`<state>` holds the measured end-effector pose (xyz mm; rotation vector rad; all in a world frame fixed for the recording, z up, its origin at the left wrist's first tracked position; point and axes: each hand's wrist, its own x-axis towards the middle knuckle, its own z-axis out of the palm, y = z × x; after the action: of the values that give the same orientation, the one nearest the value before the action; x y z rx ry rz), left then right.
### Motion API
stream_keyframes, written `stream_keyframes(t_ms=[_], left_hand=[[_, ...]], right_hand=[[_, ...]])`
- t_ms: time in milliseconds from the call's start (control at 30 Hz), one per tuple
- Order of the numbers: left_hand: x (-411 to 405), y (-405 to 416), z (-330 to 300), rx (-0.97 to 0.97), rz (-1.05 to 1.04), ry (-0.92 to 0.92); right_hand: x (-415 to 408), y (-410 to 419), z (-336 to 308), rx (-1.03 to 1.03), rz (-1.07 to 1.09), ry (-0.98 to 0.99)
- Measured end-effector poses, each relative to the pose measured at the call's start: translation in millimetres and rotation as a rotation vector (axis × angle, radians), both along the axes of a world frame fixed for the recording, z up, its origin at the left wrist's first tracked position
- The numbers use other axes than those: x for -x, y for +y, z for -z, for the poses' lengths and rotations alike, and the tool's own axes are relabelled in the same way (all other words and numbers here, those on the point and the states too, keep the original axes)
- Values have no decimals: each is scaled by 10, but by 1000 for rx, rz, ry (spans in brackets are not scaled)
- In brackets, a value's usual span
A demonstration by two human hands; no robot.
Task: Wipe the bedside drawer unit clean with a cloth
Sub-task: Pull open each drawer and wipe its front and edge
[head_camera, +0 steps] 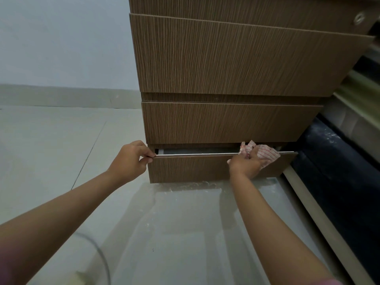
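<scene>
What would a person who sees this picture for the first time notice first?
Most striking is the tall wood-grain drawer unit filling the upper right. At its foot, the bottom drawer stands slightly open: the left hand pinches its top left corner, while the right hand presses a red-striped cloth on the top edge near the right end. Pale dust lies on the floor below.

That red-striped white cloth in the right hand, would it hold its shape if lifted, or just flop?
The red-striped white cloth would probably flop: it is bunched in the right hand and drapes over the top edge of the slightly open bottom wooden drawer. It looks thin and creased, so likely light. Being soft fabric, it seems unlikely to roll or break.
</scene>
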<state>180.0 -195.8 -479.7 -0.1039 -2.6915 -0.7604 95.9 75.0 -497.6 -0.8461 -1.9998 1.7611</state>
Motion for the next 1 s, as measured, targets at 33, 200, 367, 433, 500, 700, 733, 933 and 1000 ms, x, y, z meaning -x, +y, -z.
stream_keyframes(t_ms=[33,200,367,433,500,700,733,933,1000], left_hand=[[0,1,-2,4,1,3],[2,-2,0,22,-1,7],[-6,-2,2,16,8,21],[-6,0,2,15,6,24],[-7,2,2,17,8,28],[0,10,13,34,2,40],[0,13,11,34,1,42],[-12,26,7,28,-3,60],[-12,36,2,26,-6,62]], right_hand=[[28,60,18,-6,6,4],[149,325,84,-33,25,-10],[205,492,127,-83,31,3],[233,580,136,-85,38,6],[249,638,121,-66,41,6],[325,815,157,-5,89,37],[343,843,171,-4,94,43],[398,886,90,94,199,70],[440,905,81,114,243,73]])
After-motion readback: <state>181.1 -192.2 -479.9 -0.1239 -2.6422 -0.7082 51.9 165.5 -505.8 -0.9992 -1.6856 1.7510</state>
